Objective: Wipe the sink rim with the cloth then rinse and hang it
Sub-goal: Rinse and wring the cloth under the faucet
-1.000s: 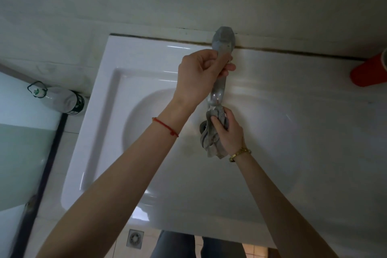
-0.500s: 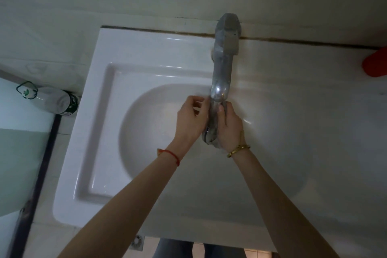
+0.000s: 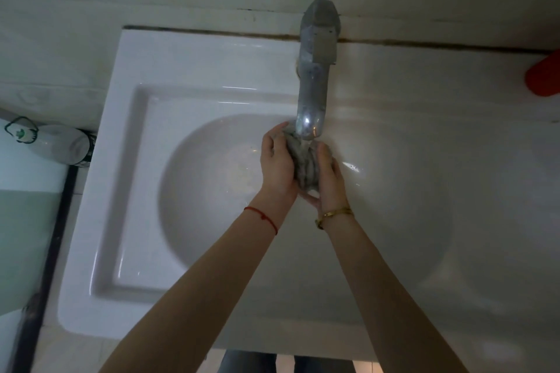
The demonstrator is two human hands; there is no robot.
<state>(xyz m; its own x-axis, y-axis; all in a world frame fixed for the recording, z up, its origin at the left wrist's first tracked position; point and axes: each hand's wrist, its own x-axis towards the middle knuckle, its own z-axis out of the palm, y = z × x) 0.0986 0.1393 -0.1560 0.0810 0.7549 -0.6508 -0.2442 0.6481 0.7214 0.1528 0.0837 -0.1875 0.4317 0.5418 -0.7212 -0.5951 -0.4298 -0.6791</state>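
A bunched grey cloth [image 3: 303, 163] is held between both hands just under the spout of the metal tap [image 3: 315, 76], over the round bowl of the white sink [image 3: 133, 136]. My left hand [image 3: 277, 163] grips the cloth from the left, fingers curled round it. My right hand [image 3: 328, 179] grips it from the right and below. Water seems to run from the spout onto the cloth. The middle of the cloth is hidden by my fingers.
A red cup [image 3: 544, 74] stands on the sink rim at the far right. A white bottle [image 3: 54, 142] lies left of the sink by the wall. The wall runs along the back edge behind the tap. Tiled floor shows below the front rim.
My left hand has left the tap handle and come down to the cloth. Both hands now hold the cloth bunched under the spout. The view has shifted slightly.
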